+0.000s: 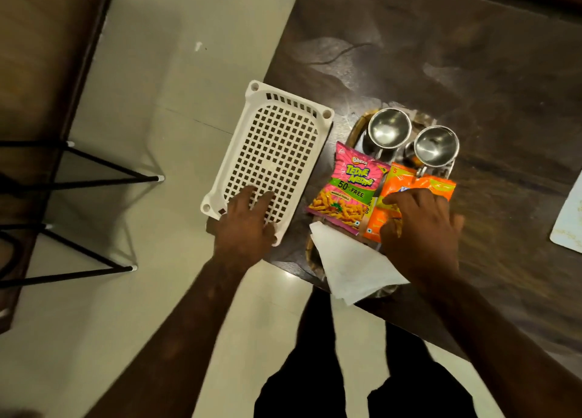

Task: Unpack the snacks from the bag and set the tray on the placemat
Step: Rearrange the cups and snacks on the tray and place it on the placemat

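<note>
TRAY: steel tray [357, 127] at near counter [472, 71] edge, carrying pink snack packet [345, 187], orange snack packet [412, 186], two steel cups [389, 127], napkin [352, 266] | GRIP: right hand [422, 228] spread on orange packet, not closed; left hand [248, 222] flat on white lattice basket [271, 159] | PROGRESS: snacks judged unpacked; no bag visible; placemat possibly far right [570, 216], transfer pending

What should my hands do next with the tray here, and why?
Probably settle the orange packet flat beside the pink packet, since your right hand rests on it and it overlaps the tray's edge; the left hand is on the white basket.
</note>
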Tool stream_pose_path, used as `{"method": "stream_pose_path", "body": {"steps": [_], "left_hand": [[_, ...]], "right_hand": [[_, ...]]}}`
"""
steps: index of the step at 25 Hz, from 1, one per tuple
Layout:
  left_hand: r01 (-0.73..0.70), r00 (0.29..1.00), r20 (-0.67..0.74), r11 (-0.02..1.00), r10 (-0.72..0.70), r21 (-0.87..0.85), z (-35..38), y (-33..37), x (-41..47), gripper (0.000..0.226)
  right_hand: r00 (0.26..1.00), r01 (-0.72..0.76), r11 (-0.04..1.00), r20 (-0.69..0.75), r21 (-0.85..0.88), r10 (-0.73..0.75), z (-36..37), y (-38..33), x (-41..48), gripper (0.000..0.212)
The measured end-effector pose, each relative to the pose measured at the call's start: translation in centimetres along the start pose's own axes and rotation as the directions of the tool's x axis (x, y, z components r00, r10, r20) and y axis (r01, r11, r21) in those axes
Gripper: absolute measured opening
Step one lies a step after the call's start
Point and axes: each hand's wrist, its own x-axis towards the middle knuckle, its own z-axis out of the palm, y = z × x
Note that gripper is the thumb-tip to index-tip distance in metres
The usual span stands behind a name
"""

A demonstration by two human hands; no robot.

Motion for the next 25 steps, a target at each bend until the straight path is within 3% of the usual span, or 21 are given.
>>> {"method": "stream_pose_path", "body": {"steps": [9, 22, 25], "left_hand": [[-0.043, 0.999, -0.011, 0.998, 0.043, 0.041, 2.7, 1.6, 0.8, 0.060], [-0.026, 1.000, -0.011, 0.999, 0.025, -0.035, 3.1, 0.9, -1.3, 0.059], [-0.024, 0.986, -0.169, 0.991, 0.001, -0.133, 2.3, 1.7, -1.9, 0.053]], "right_hand": [[0.999, 0.001, 1.000, 0.037, -0.015, 0.000, 0.1, 0.1, -0.3, 0.037], [0.999, -0.021, 0.996, 0.027, 0.085, 0.018, -1.5, 2.1, 1.2, 0.038], [0.999, -0.002, 0.994, 0.040, 0.111, -0.003, -2.6, 1.7, 1.9, 0.038]]}}
